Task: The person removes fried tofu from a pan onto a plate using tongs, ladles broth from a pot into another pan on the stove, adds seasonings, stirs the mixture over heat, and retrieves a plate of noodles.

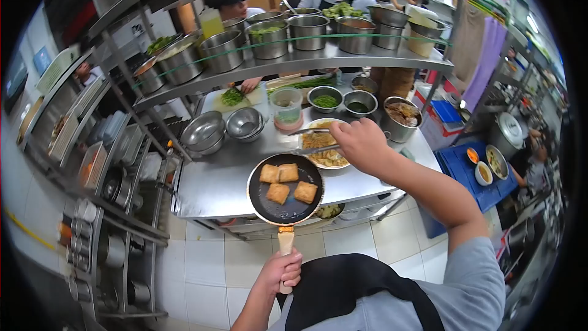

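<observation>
A black frying pan (288,209) holds several browned square pieces (278,193). Its pale handle is wrapped by my left hand (280,271), below the pan and near my apron. Over the steel counter (211,193), my right hand (357,141) grips metal tongs (315,149), whose tips point left, just above and beyond the pan's rim. Beneath the tongs lies a white plate (334,165) of noodle-like food, partly covered by my right hand. Nothing can be seen clearly between the tong tips.
Steel bowls (203,132) stand left on the counter; a clear tub (286,105) and bowls of chopped greens (325,99) are behind. Steel pots (223,47) line the shelf above. Co-workers stand beyond it, one with a hand (250,84) at a cutting board (223,102).
</observation>
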`<control>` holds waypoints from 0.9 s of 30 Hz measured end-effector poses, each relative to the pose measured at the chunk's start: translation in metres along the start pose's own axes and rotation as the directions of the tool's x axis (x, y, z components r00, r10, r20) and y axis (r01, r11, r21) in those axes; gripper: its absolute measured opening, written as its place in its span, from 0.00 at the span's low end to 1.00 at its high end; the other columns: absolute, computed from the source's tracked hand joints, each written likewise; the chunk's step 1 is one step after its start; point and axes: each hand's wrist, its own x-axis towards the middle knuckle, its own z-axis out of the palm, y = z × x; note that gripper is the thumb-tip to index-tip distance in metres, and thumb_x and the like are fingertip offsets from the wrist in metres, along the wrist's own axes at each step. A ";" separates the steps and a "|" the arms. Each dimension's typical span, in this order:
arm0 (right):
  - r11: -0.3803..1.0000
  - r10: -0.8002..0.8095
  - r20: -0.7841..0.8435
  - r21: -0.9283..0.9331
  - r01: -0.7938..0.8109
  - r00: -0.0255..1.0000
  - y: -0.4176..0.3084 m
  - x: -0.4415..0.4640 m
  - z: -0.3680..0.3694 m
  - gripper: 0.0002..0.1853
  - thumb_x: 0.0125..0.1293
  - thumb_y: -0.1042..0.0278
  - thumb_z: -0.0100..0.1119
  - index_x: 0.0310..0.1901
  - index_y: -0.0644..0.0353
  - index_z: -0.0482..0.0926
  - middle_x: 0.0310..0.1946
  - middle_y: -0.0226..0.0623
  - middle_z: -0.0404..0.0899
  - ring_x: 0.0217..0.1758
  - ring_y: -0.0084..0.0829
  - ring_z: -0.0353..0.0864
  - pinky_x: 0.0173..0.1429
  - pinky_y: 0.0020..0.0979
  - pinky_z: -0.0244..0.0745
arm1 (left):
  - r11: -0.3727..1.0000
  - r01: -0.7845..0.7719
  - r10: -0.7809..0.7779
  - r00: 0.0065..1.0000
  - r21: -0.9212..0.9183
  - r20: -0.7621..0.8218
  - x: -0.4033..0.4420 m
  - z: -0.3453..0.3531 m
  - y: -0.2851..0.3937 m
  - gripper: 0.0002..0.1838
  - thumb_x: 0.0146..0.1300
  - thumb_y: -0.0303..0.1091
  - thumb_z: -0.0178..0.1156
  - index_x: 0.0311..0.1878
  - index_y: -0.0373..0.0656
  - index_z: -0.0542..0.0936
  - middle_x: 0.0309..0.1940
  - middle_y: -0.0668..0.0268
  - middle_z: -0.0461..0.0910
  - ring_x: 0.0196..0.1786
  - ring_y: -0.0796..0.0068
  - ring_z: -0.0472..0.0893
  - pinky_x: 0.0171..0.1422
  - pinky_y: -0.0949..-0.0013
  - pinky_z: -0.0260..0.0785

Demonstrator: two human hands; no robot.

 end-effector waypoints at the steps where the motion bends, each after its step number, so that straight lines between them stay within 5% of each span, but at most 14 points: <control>1: 1.000 0.026 0.009 -0.009 -0.026 1.000 0.003 0.007 0.003 0.26 0.53 0.56 0.70 0.50 0.60 0.73 0.35 0.30 0.79 0.35 0.33 0.82 0.38 0.37 0.72 | 1.000 -0.009 0.009 1.000 -0.009 -0.023 -0.002 -0.002 0.004 0.09 0.73 0.30 0.54 0.34 0.48 0.68 0.16 0.76 0.61 0.11 0.87 0.59 0.12 0.77 0.54; 3: 0.967 0.174 0.172 0.156 -0.201 0.970 0.004 0.017 0.009 0.14 0.57 0.65 0.62 0.44 0.61 0.77 0.31 0.37 0.83 0.36 0.38 0.85 0.40 0.44 0.76 | 1.000 0.018 -0.017 0.998 0.021 -0.058 -0.007 -0.006 0.006 0.08 0.72 0.30 0.54 0.35 0.48 0.69 0.16 0.76 0.61 0.11 0.87 0.59 0.12 0.76 0.54; 10: 0.878 0.323 0.373 0.226 -0.422 0.870 0.009 0.022 0.026 0.19 0.57 0.54 0.68 0.45 0.56 0.81 0.35 0.43 0.86 0.39 0.43 0.86 0.43 0.42 0.80 | 1.000 -0.013 0.013 0.999 -0.011 -0.031 -0.011 -0.022 0.015 0.04 0.72 0.30 0.54 0.38 0.46 0.71 0.17 0.74 0.62 0.11 0.86 0.59 0.12 0.76 0.55; 15: 0.770 0.386 0.217 0.459 -0.443 0.897 -0.012 -0.014 0.025 0.23 0.57 0.49 0.69 0.48 0.56 0.81 0.34 0.47 0.85 0.39 0.50 0.84 0.43 0.48 0.77 | 0.998 -0.021 0.021 1.000 -0.056 -0.012 -0.009 -0.033 0.016 0.04 0.72 0.29 0.53 0.38 0.46 0.71 0.17 0.74 0.62 0.11 0.86 0.58 0.13 0.76 0.54; 17: 0.602 0.490 0.400 0.488 -0.633 0.775 -0.025 -0.030 0.013 0.25 0.56 0.48 0.69 0.51 0.56 0.81 0.37 0.47 0.85 0.41 0.51 0.84 0.45 0.46 0.78 | 0.998 -0.023 0.023 1.000 -0.066 -0.001 -0.009 -0.034 0.016 0.04 0.73 0.29 0.53 0.38 0.46 0.71 0.17 0.74 0.62 0.11 0.86 0.58 0.13 0.77 0.54; 21: 0.537 0.517 0.366 0.565 -0.626 0.774 -0.041 -0.085 0.027 0.26 0.56 0.48 0.70 0.52 0.56 0.82 0.38 0.47 0.85 0.42 0.49 0.84 0.47 0.42 0.77 | 0.998 -0.011 0.010 1.000 -0.064 -0.022 -0.005 -0.029 0.015 0.04 0.73 0.29 0.53 0.38 0.47 0.71 0.17 0.75 0.62 0.11 0.87 0.59 0.13 0.77 0.55; 27: 0.295 0.540 0.629 0.480 -0.826 0.558 -0.041 -0.156 0.015 0.25 0.57 0.47 0.70 0.51 0.55 0.82 0.40 0.44 0.84 0.45 0.47 0.83 0.50 0.41 0.76 | 0.998 0.011 -0.011 1.000 -0.062 -0.012 0.013 -0.025 0.000 0.05 0.73 0.31 0.53 0.38 0.48 0.71 0.17 0.76 0.62 0.11 0.88 0.59 0.13 0.78 0.55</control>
